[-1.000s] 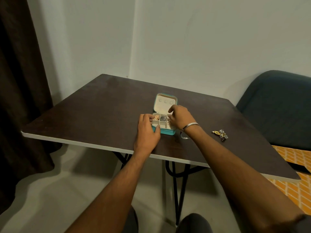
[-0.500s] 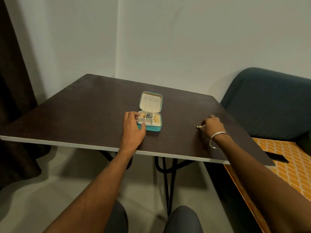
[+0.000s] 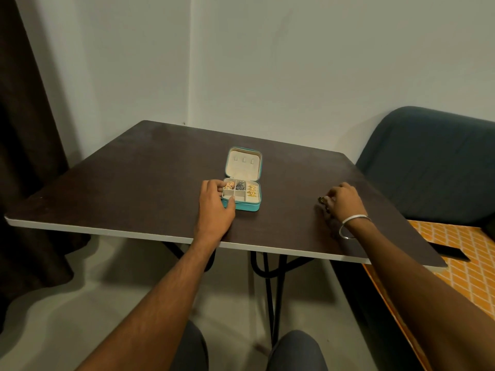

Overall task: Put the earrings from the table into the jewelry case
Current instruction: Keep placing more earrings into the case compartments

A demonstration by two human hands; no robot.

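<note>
A small teal jewelry case (image 3: pixel 253 206) lies open in the middle of the dark table (image 3: pixel 139 188), its cream lid tilted back. Gold and dark earrings fill three of its rear compartments; the front ones look empty. My left hand (image 3: pixel 215 207) grips the case's left front corner, thumb on the front wall. My right hand (image 3: pixel 344 200), with a silver bangle on the wrist, is off to the right on the table with its fingertips pinched on a gold earring (image 3: pixel 321 200). Any other earrings under that hand are hidden.
The table's white front edge (image 3: pixel 134 232) runs close to me. A dark teal chair (image 3: pixel 434 167) stands at the right, with an orange patterned surface (image 3: pixel 460 261) below it. A dark curtain (image 3: pixel 24 156) hangs at the left. My knees show under the table.
My right hand left the case, travelled right across the table and closed its fingertips on an earring there. My left hand stayed on the case's left corner.
</note>
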